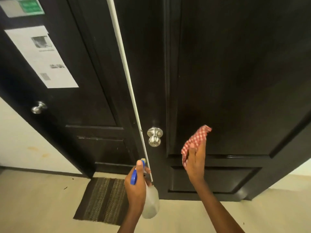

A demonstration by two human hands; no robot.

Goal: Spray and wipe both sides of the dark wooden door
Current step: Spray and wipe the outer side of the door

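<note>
- My right hand (pixel 195 158) has the checked cloth (pixel 195 140) under flat fingers, thumb nipping the lower edge, up at the door (pixel 235 81) just above the rail between the panels; I cannot tell whether the cloth is touching the wood or just off it
- My left hand (pixel 134 184) is wrapped round the neck of the spray bottle (pixel 151 204), thumb up beside the blue head; the nozzle sits low by the door's edge
- The nozzle looks aimed at the white strip (pixel 124 64) and the next door (pixel 80 81), not my panel; a squeeze from here could wet the wrong side, or the mat (pixel 102 199) below
- The cloth hangs loose beyond my fingertips; a fast stroke might fold it and leave my bare palm smearing the wood
- The knob (pixel 154 137) is near my wiping path; a wide sweep left could snag the cloth on it
- Dark wood shows streaks; too much spray may run down into the panel grooves
</note>
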